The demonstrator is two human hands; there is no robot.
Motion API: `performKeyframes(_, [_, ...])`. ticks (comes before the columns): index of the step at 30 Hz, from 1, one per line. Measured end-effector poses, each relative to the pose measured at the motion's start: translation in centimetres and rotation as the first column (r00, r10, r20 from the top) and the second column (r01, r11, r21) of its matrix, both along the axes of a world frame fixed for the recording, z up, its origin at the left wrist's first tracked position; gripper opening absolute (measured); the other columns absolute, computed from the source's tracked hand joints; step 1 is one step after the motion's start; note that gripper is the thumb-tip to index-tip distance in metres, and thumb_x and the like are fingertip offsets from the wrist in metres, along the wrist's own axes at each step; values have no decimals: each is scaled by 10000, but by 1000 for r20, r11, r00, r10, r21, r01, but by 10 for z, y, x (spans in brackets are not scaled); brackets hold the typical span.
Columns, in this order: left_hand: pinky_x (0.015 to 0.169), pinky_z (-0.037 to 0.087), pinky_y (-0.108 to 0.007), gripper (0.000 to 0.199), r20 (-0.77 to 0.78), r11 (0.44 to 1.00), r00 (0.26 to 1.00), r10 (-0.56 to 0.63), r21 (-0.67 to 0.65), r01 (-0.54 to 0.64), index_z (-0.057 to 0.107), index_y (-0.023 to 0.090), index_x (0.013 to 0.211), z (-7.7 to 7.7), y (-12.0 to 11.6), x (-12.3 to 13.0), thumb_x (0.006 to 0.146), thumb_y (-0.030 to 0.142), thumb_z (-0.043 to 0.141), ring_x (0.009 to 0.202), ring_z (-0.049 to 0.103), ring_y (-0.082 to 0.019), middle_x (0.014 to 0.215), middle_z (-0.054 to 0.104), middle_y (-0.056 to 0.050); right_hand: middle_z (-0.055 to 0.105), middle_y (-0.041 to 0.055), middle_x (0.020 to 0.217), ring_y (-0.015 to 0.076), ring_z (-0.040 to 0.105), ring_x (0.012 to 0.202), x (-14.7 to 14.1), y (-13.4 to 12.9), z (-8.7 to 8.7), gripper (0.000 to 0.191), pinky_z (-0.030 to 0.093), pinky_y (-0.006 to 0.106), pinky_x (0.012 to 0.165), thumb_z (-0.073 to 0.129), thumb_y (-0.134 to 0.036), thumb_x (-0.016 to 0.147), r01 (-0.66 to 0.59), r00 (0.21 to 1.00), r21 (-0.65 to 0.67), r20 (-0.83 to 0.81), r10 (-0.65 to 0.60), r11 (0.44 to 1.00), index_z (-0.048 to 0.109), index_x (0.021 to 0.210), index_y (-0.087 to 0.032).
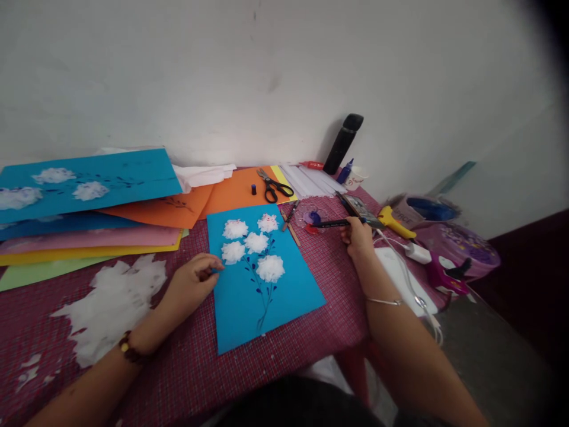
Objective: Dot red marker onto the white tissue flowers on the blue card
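My right hand (358, 238) is closed on a black marker pen (333, 223) with a blue rear end. Its tip points left, over a clear dish (313, 213) with purple and red paint. My left hand (195, 277) rests at the left edge of a blue sheet (249, 317), fingers curled; whether anything is between them is hidden. On that sheet are several white tissue-paper flowers (270, 268), with thin stems and dark blue leaves. A small dark blue cap (253, 189) stands behind the sheet, and a patterned pencil (291, 214) lies between sheet and dish.
Coloured sheets with similar flowers (89, 184) are stacked at the left, near torn white tissue (118, 302). Scissors (274, 186) lie on orange paper. A black bottle (343, 144) stands by the wall. A yellow glue gun (395, 222), white cable and purple container (460, 246) are at the right.
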State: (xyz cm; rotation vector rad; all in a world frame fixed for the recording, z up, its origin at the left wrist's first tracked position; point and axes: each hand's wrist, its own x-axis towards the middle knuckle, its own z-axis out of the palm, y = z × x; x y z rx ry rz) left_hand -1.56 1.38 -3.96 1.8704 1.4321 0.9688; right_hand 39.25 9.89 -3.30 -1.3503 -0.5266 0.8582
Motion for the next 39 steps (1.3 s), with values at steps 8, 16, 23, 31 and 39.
performKeyframes(8, [656, 524, -310, 179, 127, 989, 982, 142, -69, -134, 665, 187, 813, 1, 2, 1, 708, 295, 569, 693, 632, -178, 783, 675, -28, 485, -67, 454, 61, 361, 349, -23, -7, 27, 310, 279, 167, 305, 673, -410, 699, -260, 952, 29, -161, 261, 965, 429, 644, -227])
performKeyframes(16, [581, 444, -250, 191, 86, 991, 989, 117, -75, -111, 631, 170, 729, 3, 2, -3, 634, 94, 484, 642, 554, -138, 735, 616, -16, 567, -38, 558, 83, 493, 463, -109, 6, 41, 231, 406, 195, 411, 761, -321, 682, -496, 854, 160, -85, 513, 853, 573, 742, -202])
performKeyframes(23, [707, 484, -293, 242, -25, 1000, 1000, 7, -5, -7, 625, 178, 669, 8, -4, 3, 644, 14, 449, 729, 600, -157, 771, 640, -22, 612, -28, 672, 120, 566, 581, -148, -9, 22, 168, 474, 262, 570, 737, -302, 755, -538, 825, 293, 378, 421, 790, 665, 880, -217])
performKeyframes(31, [700, 461, -295, 241, -101, 999, 994, -36, -6, 36, 630, 168, 645, 6, -2, 4, 657, 3, 455, 734, 611, -167, 760, 660, -34, 603, -21, 653, 148, 572, 597, -146, -12, 18, 136, 470, 296, 575, 698, -313, 760, -590, 749, 227, 511, 421, 775, 649, 853, -227])
performKeyframes(39, [706, 440, -301, 258, -148, 999, 988, -40, -18, 38, 638, 166, 671, 6, -1, 3, 657, -7, 447, 744, 598, -166, 776, 658, -40, 585, -28, 619, 147, 545, 569, -145, -2, 10, 121, 440, 291, 544, 697, -291, 738, -561, 768, 230, 504, 396, 795, 649, 832, -231])
